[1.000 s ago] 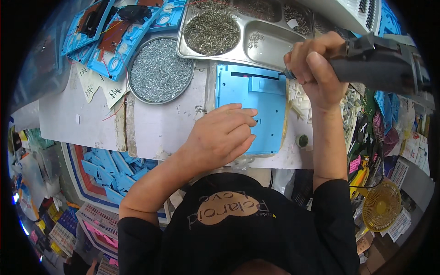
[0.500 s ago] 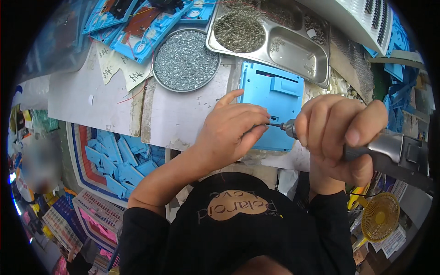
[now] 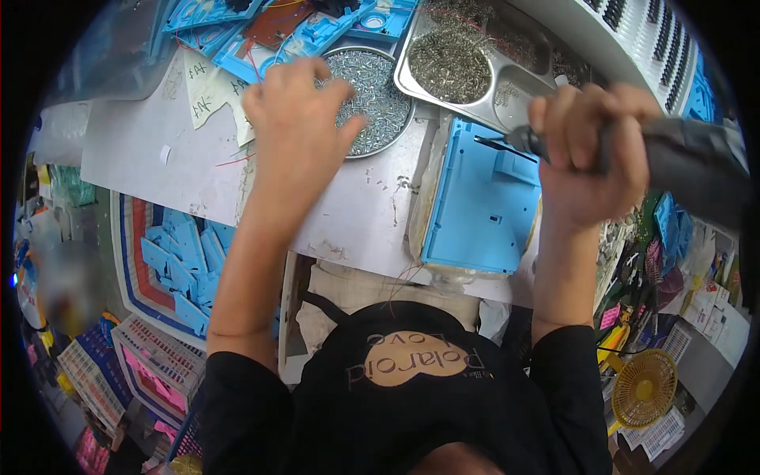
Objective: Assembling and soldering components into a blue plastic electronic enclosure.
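My left hand (image 3: 299,131) reaches over the left side of a round metal dish (image 3: 405,127) filled with small silver screws (image 3: 380,103). Its fingers are spread, and nothing shows in them. In my right hand (image 3: 590,150) is a dark power screwdriver (image 3: 693,154), gripped near its front end. The tool lies sideways, its bit pointing left above the far part of a blue plastic case (image 3: 475,214). This case rests flat on the bench, with a raised block and a small slot on its upper face. Motion blurs the right hand and the tool somewhat.
A compartmented steel tray (image 3: 507,103) with small metal parts stands behind the case. More blue housings (image 3: 348,36) with wires are piled at the far left. Below the bench's left side, a striped basket (image 3: 134,261) holds blue pieces. A yellow fan (image 3: 645,388) stands lower right.
My left hand has left the blue case and moved left and away to the screw dish, its fingers spreading. My right hand has lifted the screwdriver off the case's middle toward its far edge.
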Motion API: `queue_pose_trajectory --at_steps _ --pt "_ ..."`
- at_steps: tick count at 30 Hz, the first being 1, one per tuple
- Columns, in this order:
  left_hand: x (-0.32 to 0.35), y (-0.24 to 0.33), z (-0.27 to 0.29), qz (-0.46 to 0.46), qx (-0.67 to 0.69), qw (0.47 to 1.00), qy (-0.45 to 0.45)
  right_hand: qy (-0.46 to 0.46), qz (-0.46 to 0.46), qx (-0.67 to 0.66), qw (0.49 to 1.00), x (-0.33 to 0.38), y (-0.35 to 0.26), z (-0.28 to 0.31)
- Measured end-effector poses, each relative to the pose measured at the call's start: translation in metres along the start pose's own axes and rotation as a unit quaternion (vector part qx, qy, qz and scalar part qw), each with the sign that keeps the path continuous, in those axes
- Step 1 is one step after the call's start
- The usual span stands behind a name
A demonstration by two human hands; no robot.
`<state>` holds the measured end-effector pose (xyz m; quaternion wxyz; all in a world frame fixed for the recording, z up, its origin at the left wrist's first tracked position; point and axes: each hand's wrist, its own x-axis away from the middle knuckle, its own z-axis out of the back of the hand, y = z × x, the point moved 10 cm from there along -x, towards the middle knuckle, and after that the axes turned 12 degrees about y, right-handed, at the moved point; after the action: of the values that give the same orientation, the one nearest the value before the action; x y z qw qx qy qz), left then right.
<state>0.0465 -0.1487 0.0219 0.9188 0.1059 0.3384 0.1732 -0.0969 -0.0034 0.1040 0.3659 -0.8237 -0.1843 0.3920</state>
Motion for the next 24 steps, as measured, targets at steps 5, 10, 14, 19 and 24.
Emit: queue_pose_trajectory --at_steps 5,10,14,19,24 --pt "0.012 -0.016 -0.010 0.021 -0.037 0.999 -0.004 0.010 -0.032 0.070 0.997 0.001 0.036 0.021" --pt "0.004 -0.011 -0.003 0.008 -0.033 0.997 0.069 0.003 -0.038 0.101 0.994 0.000 0.047 0.018" --pt "0.005 -0.007 -0.001 0.020 0.089 0.995 0.031 0.002 -0.057 0.093 0.994 0.002 0.057 0.015" --pt "0.013 0.016 0.001 0.023 0.155 0.987 0.028 0.048 -0.063 0.128 0.989 0.006 0.063 0.016" --pt "0.022 0.029 -0.003 0.034 0.156 0.987 -0.004 0.020 -0.066 0.087 0.994 0.002 0.035 0.004"
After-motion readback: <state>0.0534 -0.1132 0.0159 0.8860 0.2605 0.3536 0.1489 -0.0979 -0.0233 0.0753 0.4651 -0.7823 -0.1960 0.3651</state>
